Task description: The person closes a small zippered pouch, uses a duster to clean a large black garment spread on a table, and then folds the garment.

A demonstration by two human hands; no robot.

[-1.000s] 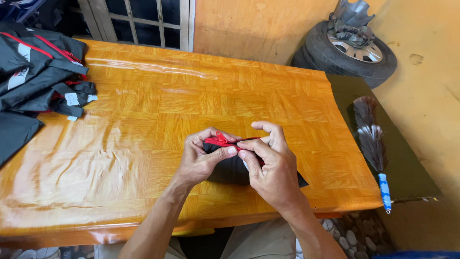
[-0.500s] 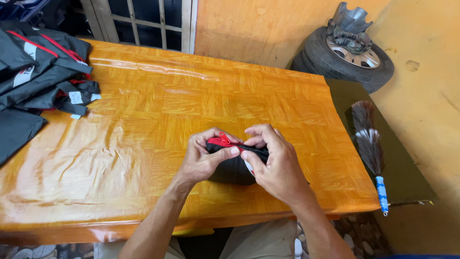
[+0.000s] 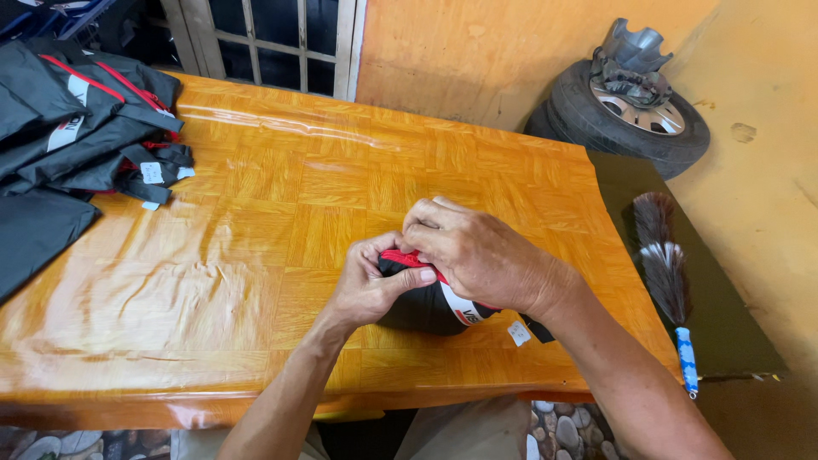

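You are looking down at your own two hands working over a glossy orange wood-pattern desk (image 3: 256, 255). Between them, near the front edge of the desk, sits a small black fabric bundle (image 3: 426, 308) with a red trim along its top and a white patch on its side. Your left hand (image 3: 368, 285) curls around the bundle's left side, thumb pressed across the red trim. Your right hand (image 3: 477, 255) lies over the top, fingers (image 3: 423, 223) bent down and closed on the same red edge. Both hands are gripping the cloth.

The bundle looks soft, light and limp; it would probably sag or unroll if you let go. The red trim looks the firmest place to pinch. A small white tag (image 3: 518, 332) lies on the desk, just beside the bundle under your right wrist.

Well apart, at the far left corner, lies a pile of black garments (image 3: 77, 128) with red piping and white tags. To your right, off the desk, a feather duster (image 3: 665, 273) with a blue handle rests on a dark mat, and a car tyre (image 3: 630, 119) leans at the orange wall.
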